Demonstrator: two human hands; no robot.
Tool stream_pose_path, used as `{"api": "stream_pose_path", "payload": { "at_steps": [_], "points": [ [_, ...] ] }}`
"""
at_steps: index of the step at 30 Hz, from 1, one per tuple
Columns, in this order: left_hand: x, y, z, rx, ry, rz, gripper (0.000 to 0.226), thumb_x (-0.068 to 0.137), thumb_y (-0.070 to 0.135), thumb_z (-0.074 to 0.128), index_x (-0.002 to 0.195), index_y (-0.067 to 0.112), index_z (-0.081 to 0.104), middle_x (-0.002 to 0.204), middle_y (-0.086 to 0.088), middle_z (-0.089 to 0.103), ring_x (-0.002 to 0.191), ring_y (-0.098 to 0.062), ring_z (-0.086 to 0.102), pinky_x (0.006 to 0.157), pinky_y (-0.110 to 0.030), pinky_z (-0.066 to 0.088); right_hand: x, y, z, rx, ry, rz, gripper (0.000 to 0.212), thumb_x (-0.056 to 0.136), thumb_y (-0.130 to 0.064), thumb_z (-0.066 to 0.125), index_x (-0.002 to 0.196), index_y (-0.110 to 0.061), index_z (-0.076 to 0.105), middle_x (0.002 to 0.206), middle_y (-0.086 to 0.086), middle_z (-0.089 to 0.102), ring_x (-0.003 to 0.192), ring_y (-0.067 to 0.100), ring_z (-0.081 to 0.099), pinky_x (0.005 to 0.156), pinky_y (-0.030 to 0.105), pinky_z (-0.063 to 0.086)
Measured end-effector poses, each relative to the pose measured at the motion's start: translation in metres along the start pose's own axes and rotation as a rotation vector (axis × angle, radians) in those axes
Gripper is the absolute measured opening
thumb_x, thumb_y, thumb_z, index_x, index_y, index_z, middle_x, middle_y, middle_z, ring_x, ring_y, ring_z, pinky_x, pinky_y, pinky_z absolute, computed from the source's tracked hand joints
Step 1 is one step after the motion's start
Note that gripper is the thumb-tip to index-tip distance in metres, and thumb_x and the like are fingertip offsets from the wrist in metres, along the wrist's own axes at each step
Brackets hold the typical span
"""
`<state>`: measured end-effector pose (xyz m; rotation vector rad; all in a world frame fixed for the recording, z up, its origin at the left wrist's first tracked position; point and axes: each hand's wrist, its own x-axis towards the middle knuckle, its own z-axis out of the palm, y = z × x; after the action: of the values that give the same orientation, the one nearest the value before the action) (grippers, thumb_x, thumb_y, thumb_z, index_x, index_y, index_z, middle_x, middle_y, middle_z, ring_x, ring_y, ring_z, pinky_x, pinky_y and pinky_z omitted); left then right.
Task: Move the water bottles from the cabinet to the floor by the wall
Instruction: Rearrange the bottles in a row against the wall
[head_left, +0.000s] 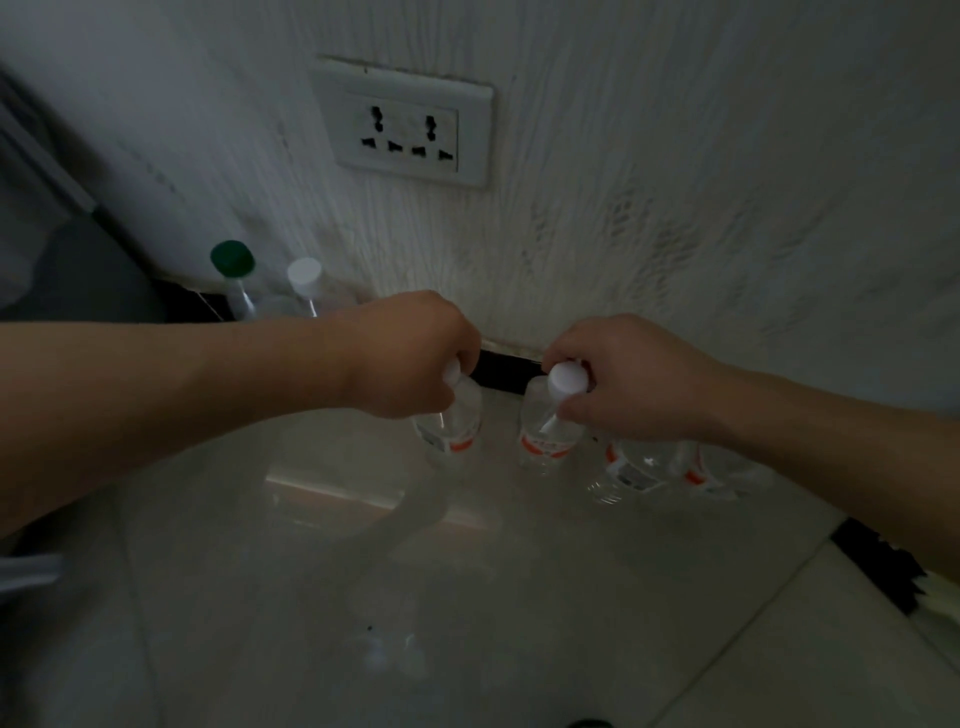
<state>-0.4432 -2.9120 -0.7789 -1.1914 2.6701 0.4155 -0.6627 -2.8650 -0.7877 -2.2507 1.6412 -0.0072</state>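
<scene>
- Left hand (410, 358): fingers curled round the neck of the first bottle (454, 423), clear with a red-and-white label. The cap is mostly hidden under the fingers.
- Right hand (634, 384): thumb and fingers pinch the neck of the second bottle (543, 441), just below its white cap (569, 379).
- Both bottles are upright, side by side but apart, low over the tiled floor (467, 597) close to the wall (675, 156), in front of the black skirting (506, 371). Cannot tell if their bases touch the tiles.
- Third bottle (631, 470) and fourth bottle (711, 475) stand on the floor just right of the second, partly under the right forearm.
- Further left along the wall: green-capped bottle (232, 258) next to a white-capped bottle (305, 277).
- Double socket (410, 130) on the wall above.
</scene>
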Motion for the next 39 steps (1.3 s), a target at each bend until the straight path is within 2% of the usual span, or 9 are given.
{"api": "stream_pose_path", "payload": {
  "at_steps": [4, 8, 13, 19, 25, 30, 36, 39],
  "points": [
    [-0.004, -0.008, -0.007, 0.000, 0.002, -0.003, 0.028, 0.081, 0.019, 0.065, 0.108, 0.023, 0.069, 0.102, 0.002, 0.065, 0.093, -0.015, 0.059, 0.077, -0.028, 0.049, 0.009, -0.007, -0.002, -0.008, -0.001, -0.020, 0.031, 0.073, -0.028, 0.070, 0.103, -0.020, 0.070, 0.102, 0.000, 0.068, 0.095, 0.019, 0.062, 0.082, 0.035, 0.049],
    [-0.008, -0.017, -0.009, -0.009, 0.002, 0.004, 0.030, 0.082, 0.014, 0.064, 0.110, 0.023, 0.070, 0.106, 0.003, 0.064, 0.095, -0.015, 0.059, 0.083, -0.034, 0.051, 0.020, -0.018, -0.005, 0.021, 0.014, -0.036, 0.032, 0.071, -0.028, 0.072, 0.102, -0.020, 0.071, 0.102, 0.000, 0.069, 0.094, 0.018, 0.062, 0.082, 0.038, 0.051],
    [-0.011, -0.031, -0.009, 0.009, 0.000, -0.007, 0.033, 0.079, 0.012, 0.066, 0.110, 0.023, 0.069, 0.105, 0.001, 0.058, 0.097, -0.018, 0.056, 0.084, -0.033, 0.049, 0.037, -0.034, -0.007, 0.033, 0.027, -0.073, 0.034, 0.073, -0.028, 0.075, 0.105, -0.019, 0.070, 0.103, 0.000, 0.069, 0.094, 0.018, 0.062, 0.083, 0.037, 0.050],
    [-0.015, -0.046, -0.006, -0.006, 0.001, -0.023, 0.036, 0.078, 0.009, 0.065, 0.111, 0.024, 0.068, 0.108, -0.001, 0.058, 0.099, -0.019, 0.056, 0.087, -0.039, 0.050, 0.053, -0.046, -0.002, 0.036, 0.023, -0.105, 0.032, 0.074, -0.029, 0.074, 0.104, -0.020, 0.070, 0.100, -0.001, 0.068, 0.091, 0.016, 0.061, 0.077, 0.031, 0.048],
    [-0.014, -0.052, -0.005, -0.028, 0.011, -0.017, 0.038, 0.079, 0.008, 0.065, 0.114, 0.023, 0.067, 0.109, 0.000, 0.057, 0.098, -0.017, 0.054, 0.086, -0.037, 0.049, 0.060, -0.051, 0.003, 0.034, 0.011, -0.105, 0.034, 0.074, -0.027, 0.074, 0.107, -0.020, 0.070, 0.101, -0.001, 0.068, 0.091, 0.017, 0.062, 0.074, 0.029, 0.048],
    [-0.013, -0.054, -0.001, -0.061, 0.040, -0.028, 0.044, 0.080, 0.014, 0.067, 0.122, 0.025, 0.060, 0.114, 0.001, 0.059, 0.105, -0.019, 0.057, 0.090, -0.040, 0.049, 0.060, -0.052, 0.003, 0.047, 0.014, -0.109, 0.032, 0.073, -0.026, 0.073, 0.103, -0.019, 0.070, 0.098, 0.000, 0.068, 0.089, 0.017, 0.062, 0.076, 0.035, 0.050],
    [-0.012, -0.060, 0.004, -0.110, 0.095, -0.097, 0.052, 0.080, 0.024, 0.073, 0.130, 0.023, 0.056, 0.125, 0.000, 0.059, 0.115, -0.020, 0.055, 0.096, -0.034, 0.045, 0.060, -0.055, 0.005, 0.050, -0.003, -0.111, 0.031, 0.073, -0.026, 0.072, 0.103, -0.017, 0.069, 0.099, 0.002, 0.067, 0.090, 0.018, 0.062, 0.079, 0.038, 0.051],
    [-0.012, -0.063, 0.010, -0.151, 0.136, -0.140, 0.054, 0.077, 0.035, 0.077, 0.126, 0.023, 0.058, 0.121, 0.000, 0.062, 0.110, -0.020, 0.058, 0.094, -0.038, 0.049, 0.059, -0.055, 0.004, 0.060, -0.016, -0.102, 0.032, 0.073, -0.027, 0.073, 0.103, -0.018, 0.068, 0.100, 0.002, 0.067, 0.091, 0.018, 0.062, 0.079, 0.040, 0.051]
  ]
}}
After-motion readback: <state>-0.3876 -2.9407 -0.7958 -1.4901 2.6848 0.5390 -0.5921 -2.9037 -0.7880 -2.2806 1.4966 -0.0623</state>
